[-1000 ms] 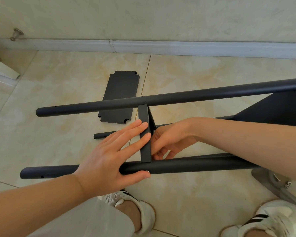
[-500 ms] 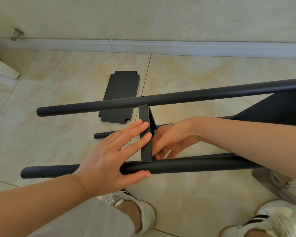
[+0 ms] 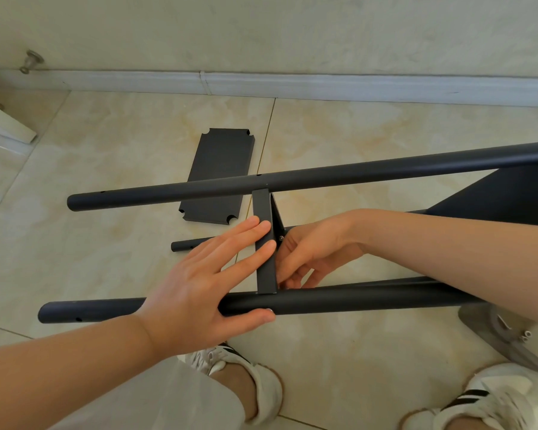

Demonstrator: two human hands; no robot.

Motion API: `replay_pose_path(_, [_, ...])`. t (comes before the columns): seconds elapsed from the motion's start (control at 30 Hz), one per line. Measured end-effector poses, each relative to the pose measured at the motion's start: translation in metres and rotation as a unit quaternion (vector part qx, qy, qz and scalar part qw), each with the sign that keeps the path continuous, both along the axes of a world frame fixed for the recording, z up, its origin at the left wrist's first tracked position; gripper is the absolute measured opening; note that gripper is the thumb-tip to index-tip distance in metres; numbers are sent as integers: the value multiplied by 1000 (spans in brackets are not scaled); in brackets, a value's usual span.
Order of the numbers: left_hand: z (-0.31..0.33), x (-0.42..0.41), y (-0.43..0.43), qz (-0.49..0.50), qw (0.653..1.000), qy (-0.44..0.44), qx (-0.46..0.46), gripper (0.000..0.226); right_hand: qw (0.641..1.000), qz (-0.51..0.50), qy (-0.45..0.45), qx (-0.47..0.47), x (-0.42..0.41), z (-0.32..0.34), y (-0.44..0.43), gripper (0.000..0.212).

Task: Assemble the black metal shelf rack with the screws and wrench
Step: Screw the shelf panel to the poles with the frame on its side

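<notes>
A pale marble-patterned tiled floor (image 3: pixel 370 135) fills most of the frame, and a white skirting board (image 3: pixel 323 85) runs across the top. The partly built black rack lies on its side across the middle. Its upper tube (image 3: pixel 370 172) slants from centre left up to the right edge. Its lower tube (image 3: pixel 370 297) runs nearly level below that. A fitted shelf (image 3: pixel 510 203) joins the two at the far right. A narrow shelf panel (image 3: pixel 263 209) stands on edge between the tubes at frame centre, and its ends touch both. The left hand (image 3: pixel 199 287) reaches in from the lower left. Its fingers are straight and spread flat against the panel's left face, and its thumb is pressed along the lower tube. The right hand (image 3: pixel 314 252) comes from the right with its fingers curled just behind the panel. I cannot tell whether they hold anything. A loose shelf panel (image 3: pixel 221 162) lies flat on the floor in the upper centre, partly behind the upper tube. Two white shoes with black stripes sit at the bottom edge, the left shoe (image 3: pixel 255 380) and the right shoe (image 3: pixel 494 398). The end of a third tube (image 3: pixel 180 245) pokes out just left of the left hand's fingers. A metal door stop (image 3: pixel 31 60) sits in the upper left. A small screw (image 3: pixel 281 238) shows on the panel's right side, just above the right hand.
</notes>
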State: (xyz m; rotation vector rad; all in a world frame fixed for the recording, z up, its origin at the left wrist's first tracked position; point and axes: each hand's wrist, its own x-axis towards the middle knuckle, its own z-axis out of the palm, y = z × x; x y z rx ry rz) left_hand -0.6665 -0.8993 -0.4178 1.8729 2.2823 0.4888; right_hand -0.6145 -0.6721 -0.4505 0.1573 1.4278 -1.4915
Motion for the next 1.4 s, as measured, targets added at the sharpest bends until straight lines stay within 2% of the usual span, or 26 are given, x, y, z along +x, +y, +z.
replay_pose_path(0.5, [0,0,1,-2,1000,-2,4,74,1000,4,0,18,0,2,0,12])
replay_pose_path(1.4, [0,0,2,-2,1000,1,-1,75,1000,-11,1,13,0,3,-4,18])
